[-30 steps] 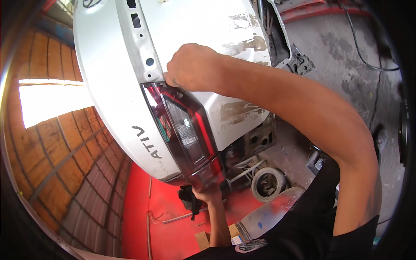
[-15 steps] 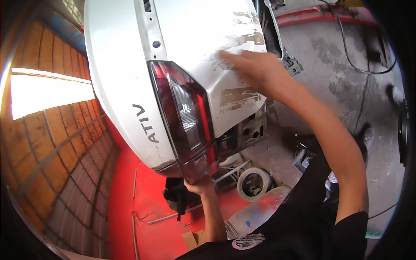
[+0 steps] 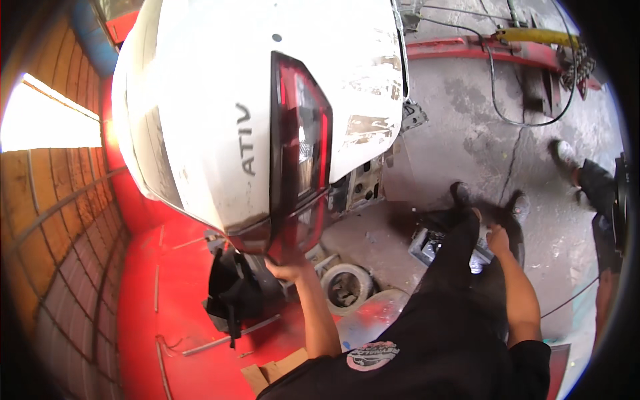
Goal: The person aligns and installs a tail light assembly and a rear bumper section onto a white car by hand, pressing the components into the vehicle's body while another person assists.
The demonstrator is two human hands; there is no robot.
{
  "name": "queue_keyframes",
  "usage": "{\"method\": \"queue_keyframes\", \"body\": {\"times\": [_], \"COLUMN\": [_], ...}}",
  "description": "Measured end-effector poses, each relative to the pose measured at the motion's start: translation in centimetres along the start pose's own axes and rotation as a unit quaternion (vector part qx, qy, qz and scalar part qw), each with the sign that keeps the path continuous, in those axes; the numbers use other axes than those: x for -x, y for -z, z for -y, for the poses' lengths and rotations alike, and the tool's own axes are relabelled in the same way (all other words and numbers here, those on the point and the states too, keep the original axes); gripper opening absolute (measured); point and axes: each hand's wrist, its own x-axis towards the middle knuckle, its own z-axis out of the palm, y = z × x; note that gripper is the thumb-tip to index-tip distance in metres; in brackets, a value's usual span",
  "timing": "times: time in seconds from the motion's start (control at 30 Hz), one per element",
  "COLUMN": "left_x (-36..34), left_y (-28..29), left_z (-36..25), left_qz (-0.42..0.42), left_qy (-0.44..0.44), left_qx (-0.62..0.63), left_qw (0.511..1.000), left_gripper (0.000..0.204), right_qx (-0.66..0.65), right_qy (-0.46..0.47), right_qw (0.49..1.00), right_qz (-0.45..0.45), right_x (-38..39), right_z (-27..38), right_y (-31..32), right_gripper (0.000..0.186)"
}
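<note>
A red and dark tail light (image 3: 308, 143) with a clear middle section is on the rear of a white car (image 3: 213, 153). My left hand (image 3: 291, 269) is closed round its lower end, with the fingers partly hidden behind it. Right of the light, the white rear panel has brownish, scraped-looking patches (image 3: 368, 125). My right hand (image 3: 498, 241) is down beside my dark-trousered leg, away from the car. Its fingers are too small and unclear to tell whether they are apart or closed.
A tyre (image 3: 347, 288) and a black plastic part (image 3: 241, 287) lie below the car. A grey box of items (image 3: 421, 245) is by my legs. Another person's leg (image 3: 603, 233) is at right. A black hose (image 3: 492, 87) hangs near a red beam (image 3: 460, 48).
My right hand has moved from the scraped panel down to beside my leg. My left hand stays on the tail light. The view has shifted, showing more floor at right.
</note>
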Motion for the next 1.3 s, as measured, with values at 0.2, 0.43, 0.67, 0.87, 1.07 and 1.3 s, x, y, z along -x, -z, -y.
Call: {"method": "queue_keyframes", "body": {"times": [0.2,0.43,0.67,0.87,1.07,1.3], "left_x": [1.6,-1.3,0.9,0.6,0.1,1.1], "left_y": [-2.5,0.7,-2.4,-2.0,-1.5,-1.3], "left_z": [-0.7,2.5,-0.3,0.2,0.8,0.0], "left_qz": [-0.039,-0.19,-0.168,-0.183,-0.191,-0.184], "left_qy": [0.031,-0.088,-0.085,-0.072,-0.112,-0.084], "left_qx": [-0.037,-0.013,0.025,0.031,0.008,-0.078], "left_qw": [0.998,0.978,0.982,0.98,0.975,0.976], "left_gripper": [0.062,0.061,0.069,0.078,0.08,0.084], "right_qx": [0.065,0.108,0.165,0.14,0.252,0.298], "right_qy": [-0.033,0.047,0.038,0.057,0.173,0.175], "right_qw": [0.995,0.992,0.985,0.985,0.938,0.913], "right_qz": [0.062,0.054,0.027,0.084,0.166,0.216], "right_x": [6.1,1.4,-4.2,-5.0,-4.0,-3.4], "right_z": [-1.0,1.0,1.7,7.6,12.5,15.1], "right_y": [2.4,10.8,19.0,19.1,16.1,17.5], "right_gripper": [0.028,0.032,0.034,0.038,0.042,0.045]}}
